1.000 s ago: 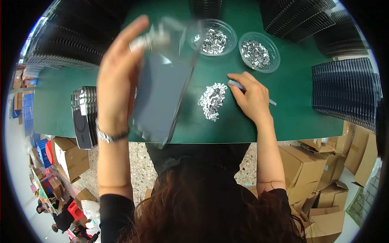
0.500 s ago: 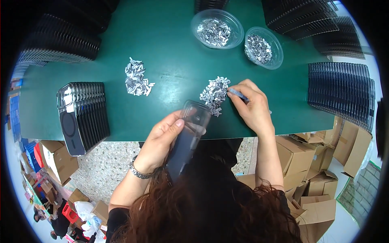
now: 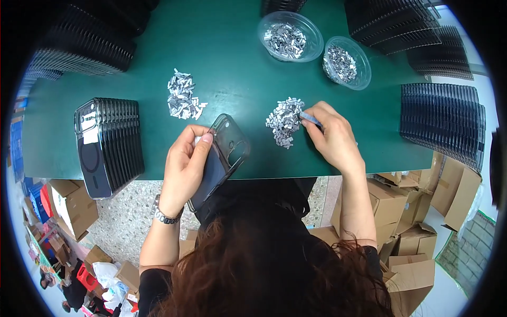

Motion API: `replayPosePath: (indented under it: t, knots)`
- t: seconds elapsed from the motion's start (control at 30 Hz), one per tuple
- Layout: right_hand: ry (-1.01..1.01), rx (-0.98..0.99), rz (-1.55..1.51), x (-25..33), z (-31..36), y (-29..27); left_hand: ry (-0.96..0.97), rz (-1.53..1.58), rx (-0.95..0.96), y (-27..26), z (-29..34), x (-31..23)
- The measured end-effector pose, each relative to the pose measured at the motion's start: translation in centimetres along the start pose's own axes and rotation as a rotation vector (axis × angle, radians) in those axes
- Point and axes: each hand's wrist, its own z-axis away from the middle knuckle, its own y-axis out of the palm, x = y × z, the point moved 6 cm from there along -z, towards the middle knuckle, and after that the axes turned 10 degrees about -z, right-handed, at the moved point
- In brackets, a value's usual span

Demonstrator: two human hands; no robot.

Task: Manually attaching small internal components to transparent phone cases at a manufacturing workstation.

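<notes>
My left hand (image 3: 184,164) is closed round the edge of a clear, dark-tinted phone case (image 3: 212,173), tilted above the table's near edge. The case's camera cut-out end points away from me. Between the thumb and fingers of my right hand (image 3: 335,136) is a slim light-blue tool (image 3: 310,119); its kind is not clear. The tool's tip is at the right side of a pile of small silver-grey pieces (image 3: 284,122). A second pile of such pieces (image 3: 184,98) lies farther left, beyond the phone case.
Two clear plastic bowls (image 3: 319,38) of small metallic pieces stand at the back right of the green table (image 3: 227,63). A row of phone cases (image 3: 113,142) stands at the left, with a case stack (image 3: 443,119) at the right. Cardboard boxes (image 3: 388,203) lie below the right edge.
My left hand has moved left and away from me, turning the phone case so its camera end shows differently. My right hand stays by the pile, shifted slightly right.
</notes>
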Motion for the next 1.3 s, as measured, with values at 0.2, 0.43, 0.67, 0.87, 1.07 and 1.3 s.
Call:
replayPosePath:
  t: [0.2,0.43,0.67,0.87,1.07,1.3]
  knots:
    - [-0.03,0.03,0.015,0.1,0.0,0.2,0.08,-0.185,0.004,0.4,0.0,0.3]
    - [0.063,0.041,0.06,-0.6,0.6,0.2,0.102,-0.402,0.077,0.7,0.1,-1.4]
    - [0.147,-0.085,-0.234,-2.2,1.5,-1.2,0.088,-0.431,0.119,1.4,0.0,-2.3]
    - [0.05,-0.084,-0.077,-0.7,1.0,0.0,0.255,-0.493,0.053,1.9,-0.2,-3.6]
    - [0.066,-0.017,0.007,-0.5,0.4,0.3,0.405,-0.555,0.057,2.5,-0.5,-5.1]
    - [-0.393,0.024,-0.209,7.7,0.4,1.4,0.228,-0.564,0.197,3.1,-0.6,-5.0]
